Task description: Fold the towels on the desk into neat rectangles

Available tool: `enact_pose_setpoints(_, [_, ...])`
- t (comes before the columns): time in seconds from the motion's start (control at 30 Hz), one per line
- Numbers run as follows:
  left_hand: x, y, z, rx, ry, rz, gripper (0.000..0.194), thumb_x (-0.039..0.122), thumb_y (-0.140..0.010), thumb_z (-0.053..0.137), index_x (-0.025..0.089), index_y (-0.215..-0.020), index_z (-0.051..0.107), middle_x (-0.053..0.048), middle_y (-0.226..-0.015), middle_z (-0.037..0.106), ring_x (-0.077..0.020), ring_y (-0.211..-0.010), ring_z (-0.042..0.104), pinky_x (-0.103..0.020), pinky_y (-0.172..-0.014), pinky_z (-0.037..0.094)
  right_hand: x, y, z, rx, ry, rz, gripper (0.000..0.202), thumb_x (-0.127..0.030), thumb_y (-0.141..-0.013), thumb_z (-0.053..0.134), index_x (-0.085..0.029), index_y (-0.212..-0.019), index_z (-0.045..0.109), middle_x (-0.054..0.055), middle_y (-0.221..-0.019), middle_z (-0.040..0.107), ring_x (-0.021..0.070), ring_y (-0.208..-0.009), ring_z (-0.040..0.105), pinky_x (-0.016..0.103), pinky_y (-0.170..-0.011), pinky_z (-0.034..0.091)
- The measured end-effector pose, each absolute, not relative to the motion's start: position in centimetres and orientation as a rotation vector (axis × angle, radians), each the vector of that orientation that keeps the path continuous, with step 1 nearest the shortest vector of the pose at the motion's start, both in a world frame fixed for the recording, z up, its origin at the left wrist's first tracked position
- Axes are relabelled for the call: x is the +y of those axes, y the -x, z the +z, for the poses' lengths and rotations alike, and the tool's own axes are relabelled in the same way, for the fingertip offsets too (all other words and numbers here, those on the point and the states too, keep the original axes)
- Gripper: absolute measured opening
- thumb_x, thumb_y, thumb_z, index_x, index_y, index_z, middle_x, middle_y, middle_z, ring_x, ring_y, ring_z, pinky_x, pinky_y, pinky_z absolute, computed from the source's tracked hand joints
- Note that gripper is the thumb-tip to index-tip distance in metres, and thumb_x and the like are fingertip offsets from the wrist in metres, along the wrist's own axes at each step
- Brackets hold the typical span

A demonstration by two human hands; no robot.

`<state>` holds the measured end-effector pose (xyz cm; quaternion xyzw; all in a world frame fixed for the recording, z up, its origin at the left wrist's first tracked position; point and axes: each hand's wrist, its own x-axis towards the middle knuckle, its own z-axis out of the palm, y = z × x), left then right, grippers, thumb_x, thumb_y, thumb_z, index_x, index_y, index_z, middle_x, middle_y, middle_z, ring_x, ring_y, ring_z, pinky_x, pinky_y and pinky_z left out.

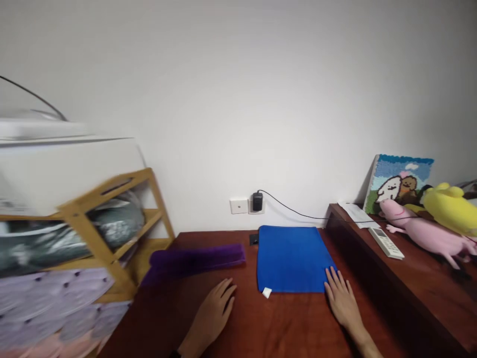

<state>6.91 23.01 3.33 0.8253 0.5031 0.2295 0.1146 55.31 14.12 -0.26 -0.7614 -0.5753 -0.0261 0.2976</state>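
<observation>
A flat blue cloth (294, 258) with a small white tag (267, 292) at its near left corner lies spread on the brown wooden table (283, 323). My right hand (342, 298) rests palm down with fingers stretched, its fingertips on the cloth's near right corner. Flat on the table to the left of the cloth is my left hand (216, 311), fingers extended and holding nothing. Beyond it lies a folded strip of purple cloth (197, 259), apart from the fingers.
A black charger (257, 201) sits in the wall socket, its cable running right. On the raised ledge are a white remote (386, 242), a pink plush toy (421, 228), a yellow plush toy (449, 206) and a dog picture (400, 181). A wooden rack (108, 238) stands left.
</observation>
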Motion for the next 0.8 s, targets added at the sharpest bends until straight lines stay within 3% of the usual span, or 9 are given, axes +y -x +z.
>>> enact_pose_setpoints(0.1, [22.2, 0.2, 3.7, 1.666, -2.400, 0.553, 0.047, 0.040, -0.098, 0.046, 0.035, -0.137, 0.072, 0.000, -0.154, 0.064, -0.0303, -0.147, 0.055, -0.052, -0.128, 0.042, 14.1, -51.5, 1.3, -1.497, 1.921, -0.236, 0.060, -0.058, -0.097, 0.033, -0.031, -0.134, 0.073, 0.009, -0.153, 0.062, 0.0410, -0.151, 0.045, 0.067, -0.125, 0.034])
enact_pose_setpoints(0.23, [20.1, 7.2, 3.1, 1.840, -2.314, 0.572, 0.048, 0.041, -0.097, 0.047, 0.038, -0.139, 0.070, 0.004, -0.156, 0.063, -0.0278, -0.148, 0.054, -0.047, -0.128, 0.042, 15.5, -39.7, 4.2, -1.816, 1.668, -0.167, 0.042, -0.037, -0.102, 0.041, -0.030, -0.118, 0.078, 0.011, -0.140, 0.071, 0.0342, -0.133, 0.064, 0.053, -0.115, 0.050])
enact_pose_setpoints(0.33, [18.4, 8.7, 2.6, 1.794, -2.302, 0.702, 0.049, 0.041, -0.100, 0.044, 0.035, -0.142, 0.068, 0.002, -0.158, 0.061, -0.0267, -0.148, 0.054, -0.048, -0.127, 0.045, 18.3, -28.6, 6.3, -2.093, 1.506, -0.011, 0.041, -0.021, -0.100, 0.044, -0.029, -0.125, 0.076, 0.009, -0.132, 0.074, 0.0269, -0.121, 0.068, 0.042, -0.107, 0.054])
enact_pose_setpoints(0.47, [17.5, 8.2, 2.5, 1.799, -2.337, 0.845, 0.046, 0.035, -0.101, 0.043, 0.028, -0.136, 0.072, -0.005, -0.150, 0.068, -0.0270, -0.141, 0.062, -0.050, -0.120, 0.053, 24.2, -17.3, 8.5, -2.239, 1.578, 0.071, 0.048, -0.019, -0.100, 0.047, -0.021, -0.145, 0.065, 0.011, -0.147, 0.066, 0.0243, -0.134, 0.060, 0.037, -0.118, 0.043])
enact_pose_setpoints(0.53, [17.4, 8.1, 2.4, 1.782, -2.355, 0.916, 0.044, 0.030, -0.100, 0.044, 0.026, -0.133, 0.074, -0.006, -0.146, 0.071, -0.0262, -0.137, 0.065, -0.049, -0.117, 0.055, 26.6, -14.0, 8.9, -2.261, 1.637, 0.097, 0.049, -0.023, -0.101, 0.048, -0.018, -0.149, 0.061, 0.013, -0.150, 0.064, 0.0246, -0.138, 0.057, 0.037, -0.120, 0.039])
enact_pose_setpoints(0.63, [17.6, 8.3, 2.3, 1.764, -2.339, 1.036, 0.041, 0.026, -0.100, 0.045, 0.025, -0.123, 0.078, -0.007, -0.134, 0.078, -0.0247, -0.127, 0.071, -0.046, -0.112, 0.060, 28.0, -11.2, 8.7, -2.240, 1.714, 0.113, 0.050, -0.026, -0.103, 0.045, -0.017, -0.150, 0.060, 0.016, -0.149, 0.064, 0.0276, -0.134, 0.058, 0.042, -0.115, 0.043])
enact_pose_setpoints(0.8, [17.8, 8.4, 3.4, 1.795, -2.327, 1.094, 0.044, 0.027, -0.103, 0.040, 0.022, -0.125, 0.077, -0.010, -0.125, 0.080, -0.0249, -0.116, 0.074, -0.045, -0.105, 0.062, 22.6, -8.8, 7.5, -2.217, 1.818, 0.091, 0.052, -0.023, -0.104, 0.043, -0.018, -0.155, 0.053, 0.018, -0.148, 0.064, 0.0328, -0.134, 0.056, 0.053, -0.110, 0.047])
